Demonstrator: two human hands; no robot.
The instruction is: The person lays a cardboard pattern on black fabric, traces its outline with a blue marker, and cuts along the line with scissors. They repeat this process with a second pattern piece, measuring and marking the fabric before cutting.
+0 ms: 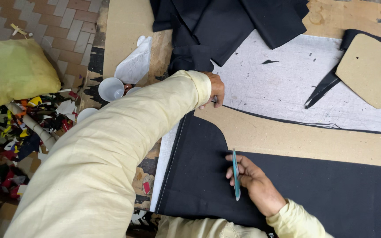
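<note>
My left hand (214, 89) reaches out in a pale yellow sleeve and presses down on the far end of a brown cardboard pattern (287, 134), fingers bent against its edge. My right hand (254, 180) rests on black fabric (314, 189) near the front and is shut on a thin teal marking tool (235, 175), held upright along the fingers. The cardboard pattern lies across the black fabric, which sits on a white sheet (283, 83).
Folded black cloth pieces (225, 26) lie piled at the back. A second cardboard shape (371, 70) and a black offcut (323, 88) lie at the right. White cups (111, 89) stand by the table's left edge. Colourful scraps (27, 123) and a yellow-green bag (14, 75) are on the floor.
</note>
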